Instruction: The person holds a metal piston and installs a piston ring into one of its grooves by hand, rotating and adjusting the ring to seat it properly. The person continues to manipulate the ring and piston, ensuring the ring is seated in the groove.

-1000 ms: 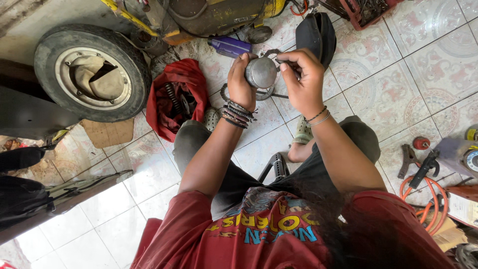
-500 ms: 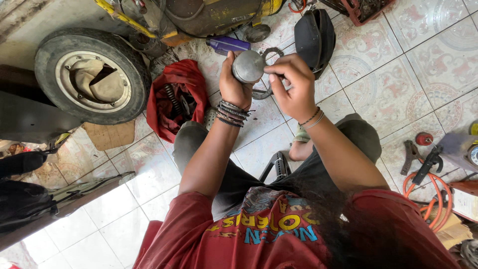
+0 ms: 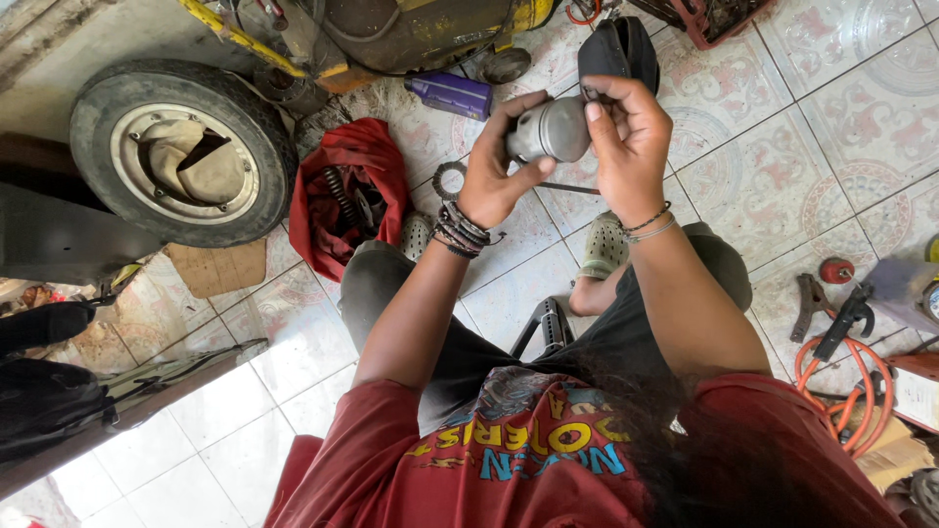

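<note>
Seen from above, looking down over a seated person's red printed shirt and outstretched arms. Left hand (image 3: 494, 166) wrapped around a grey metal piston (image 3: 550, 129), fingers curled under and behind it, thumb along its side, holding it up above the tiled floor (image 3: 861, 117). Right hand (image 3: 626, 137) pinching at the piston's upper edge with fingertips (image 3: 593, 96) pressed together, apparently working on something small at the rim; too small to tell what. A thin dark rod or wire (image 3: 567, 187) just below the piston, between the two wrists.

Judged from this: piston out of the engine and in hand, being fitted or stripped at its crown; nothing yet put back into the machine.

Just beyond the fingertips, a black seat or cover (image 3: 618, 51). Left of the left hand, a purple bottle (image 3: 452, 94) lying on its side, and below it a metal ring (image 3: 450, 180) on the tiles. Farther left, a red cloth (image 3: 377, 161) holding springs and small parts. Beyond that, a small wheel with tyre (image 3: 181, 147) beside a yellow-framed machine (image 3: 391, 29). Well off to the right of the right arm, pliers (image 3: 810, 303) and an orange hose (image 3: 861, 401).
</note>
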